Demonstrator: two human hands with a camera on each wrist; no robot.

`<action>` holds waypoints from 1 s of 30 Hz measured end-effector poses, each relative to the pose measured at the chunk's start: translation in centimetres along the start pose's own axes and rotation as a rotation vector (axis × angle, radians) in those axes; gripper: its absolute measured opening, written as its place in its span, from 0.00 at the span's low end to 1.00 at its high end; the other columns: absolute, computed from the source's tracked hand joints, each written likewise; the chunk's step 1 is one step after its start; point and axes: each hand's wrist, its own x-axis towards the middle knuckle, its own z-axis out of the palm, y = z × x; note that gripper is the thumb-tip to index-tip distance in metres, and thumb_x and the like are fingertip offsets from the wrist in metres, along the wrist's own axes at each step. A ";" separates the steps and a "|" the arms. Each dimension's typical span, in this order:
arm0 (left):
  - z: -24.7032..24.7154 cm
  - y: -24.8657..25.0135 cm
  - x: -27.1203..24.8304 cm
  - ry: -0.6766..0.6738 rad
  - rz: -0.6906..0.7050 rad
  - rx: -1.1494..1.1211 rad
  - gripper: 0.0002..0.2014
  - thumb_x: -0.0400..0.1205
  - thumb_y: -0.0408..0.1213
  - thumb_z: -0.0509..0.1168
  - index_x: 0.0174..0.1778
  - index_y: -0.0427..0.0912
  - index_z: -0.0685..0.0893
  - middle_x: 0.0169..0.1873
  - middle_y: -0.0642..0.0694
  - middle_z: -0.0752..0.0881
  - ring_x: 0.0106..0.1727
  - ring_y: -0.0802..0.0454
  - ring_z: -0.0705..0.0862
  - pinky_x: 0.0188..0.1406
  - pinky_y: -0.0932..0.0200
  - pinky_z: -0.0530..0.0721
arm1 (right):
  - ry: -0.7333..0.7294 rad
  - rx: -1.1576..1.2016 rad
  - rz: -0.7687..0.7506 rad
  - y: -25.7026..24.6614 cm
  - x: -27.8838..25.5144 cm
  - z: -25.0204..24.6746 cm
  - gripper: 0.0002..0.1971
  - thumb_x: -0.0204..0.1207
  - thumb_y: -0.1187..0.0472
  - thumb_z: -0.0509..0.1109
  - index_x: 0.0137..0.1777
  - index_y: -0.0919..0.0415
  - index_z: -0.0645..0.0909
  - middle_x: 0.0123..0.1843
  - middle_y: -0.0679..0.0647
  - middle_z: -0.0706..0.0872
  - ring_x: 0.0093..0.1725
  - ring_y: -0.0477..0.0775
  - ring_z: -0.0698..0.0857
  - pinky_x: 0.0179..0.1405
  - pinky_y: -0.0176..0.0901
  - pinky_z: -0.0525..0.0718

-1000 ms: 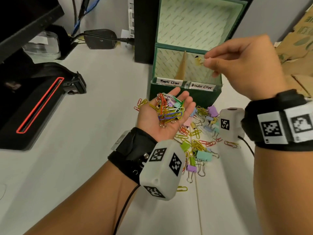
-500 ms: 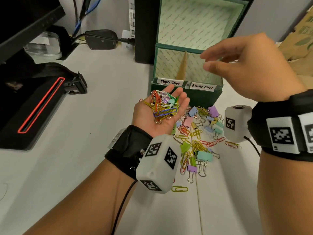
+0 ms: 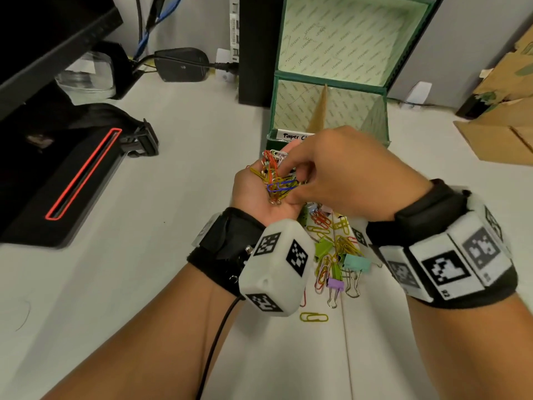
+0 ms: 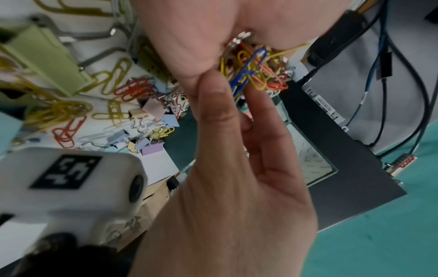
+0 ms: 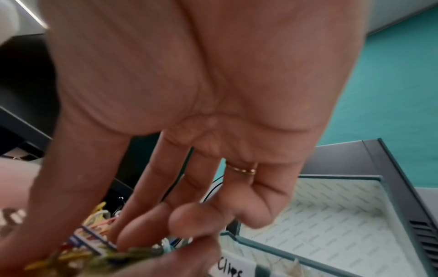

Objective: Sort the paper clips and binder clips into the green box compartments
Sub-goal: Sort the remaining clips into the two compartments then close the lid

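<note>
My left hand (image 3: 261, 194) cups a tangle of paper clips (image 3: 275, 176) palm-up; my right hand (image 3: 343, 171), fingertips dipped among them, shows no sure pinch. The green box (image 3: 375, 122) stands open just beyond both, loose clips on the surface beneath.

Green box (image 3: 388, 116) lined pale with faint printed chevron pattern; handful of paper clips (image 3: 275, 180) at frame centre red, yellow, orange, blue; binder clips (image 3: 343, 264) lower centre lime, teal, lilac; black-and-white square markers on white wrist units (image 3: 277, 267).
</note>
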 end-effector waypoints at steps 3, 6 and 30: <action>0.2 0.0 -0.1 0.004 0.007 -0.025 0.37 0.87 0.32 0.41 0.15 0.32 0.82 0.15 0.42 0.79 0.15 0.50 0.80 0.09 0.70 0.73 | 0.018 -0.007 0.011 -0.2 0.1 0.6 0.16 0.66 0.47 0.80 0.55 0.40 0.87 0.44 0.43 0.86 0.45 0.51 0.85 0.47 0.49 0.85; 0.4 -0.2 0.0 0.007 0.017 -0.044 0.37 0.87 0.31 0.41 0.13 0.32 0.81 0.14 0.43 0.78 0.13 0.51 0.79 0.09 0.71 0.72 | 0.043 0.000 0.013 -0.4 0.2 0.9 0.13 0.68 0.47 0.79 0.52 0.41 0.88 0.44 0.45 0.87 0.45 0.52 0.86 0.47 0.51 0.86; -0.4 -0.6 0.6 0.011 0.007 -0.075 0.29 0.87 0.32 0.43 0.32 0.35 0.88 0.29 0.36 0.87 0.29 0.43 0.88 0.36 0.51 0.88 | 0.081 0.251 -0.102 0.7 0.8 0.5 0.02 0.69 0.54 0.80 0.40 0.45 0.92 0.51 0.39 0.91 0.34 0.32 0.82 0.39 0.22 0.77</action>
